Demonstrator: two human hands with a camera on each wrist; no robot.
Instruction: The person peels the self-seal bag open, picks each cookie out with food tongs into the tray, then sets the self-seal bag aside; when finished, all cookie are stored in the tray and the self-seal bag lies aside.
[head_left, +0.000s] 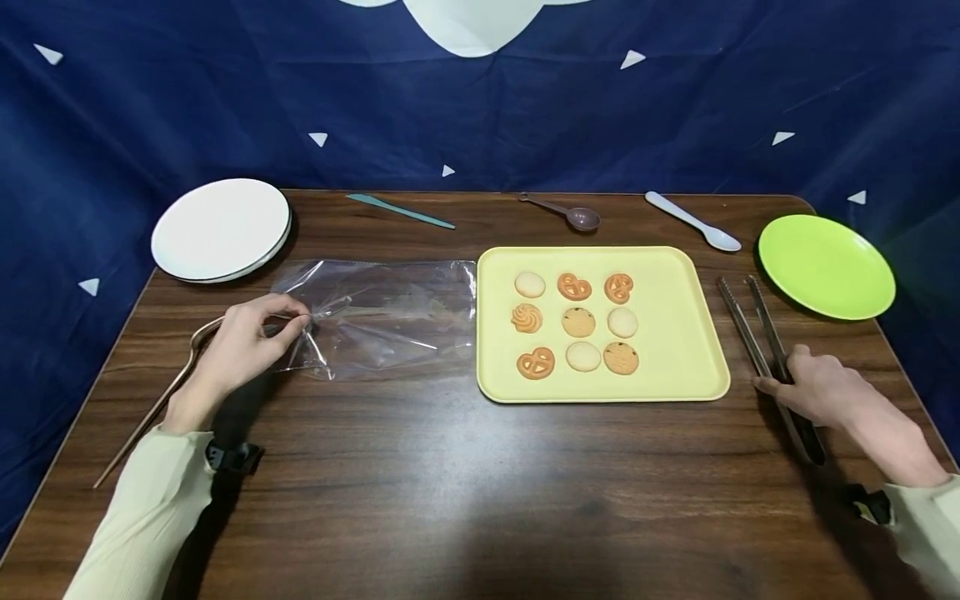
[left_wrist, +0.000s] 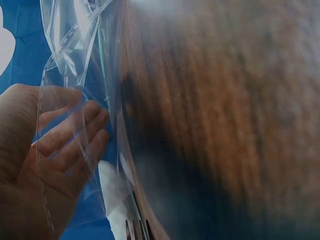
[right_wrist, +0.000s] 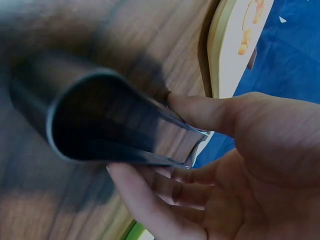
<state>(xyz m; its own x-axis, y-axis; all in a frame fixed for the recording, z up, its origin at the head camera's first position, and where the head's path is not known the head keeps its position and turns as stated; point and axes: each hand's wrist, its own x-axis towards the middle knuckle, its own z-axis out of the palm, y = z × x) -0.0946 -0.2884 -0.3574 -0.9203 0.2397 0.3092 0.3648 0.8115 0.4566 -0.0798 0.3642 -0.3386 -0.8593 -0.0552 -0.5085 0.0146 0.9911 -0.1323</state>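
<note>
My left hand (head_left: 251, 337) pinches the near-left end of a clear plastic bag (head_left: 397, 312), which lies flat on the table. In the left wrist view the see-through film (left_wrist: 75, 55) hangs across the fingers. At the right, my right hand (head_left: 821, 383) grips metal tongs (head_left: 750, 329) between thumb and fingers, their tips pointing away from me. The right wrist view shows the thumb on one arm of the tongs (right_wrist: 82, 115) and fingers on the other. Between the hands sits a yellow tray (head_left: 682, 325) with several cookies (head_left: 578, 322) in rows, some pretzel-shaped.
A fork (head_left: 150, 417) lies under the left forearm's side, below stacked white plates (head_left: 221, 229). Along the back are a teal knife (head_left: 401, 210), a brown measuring spoon (head_left: 581, 219) and a pale spoon (head_left: 693, 221). A green plate (head_left: 825, 267) stands beyond the tongs.
</note>
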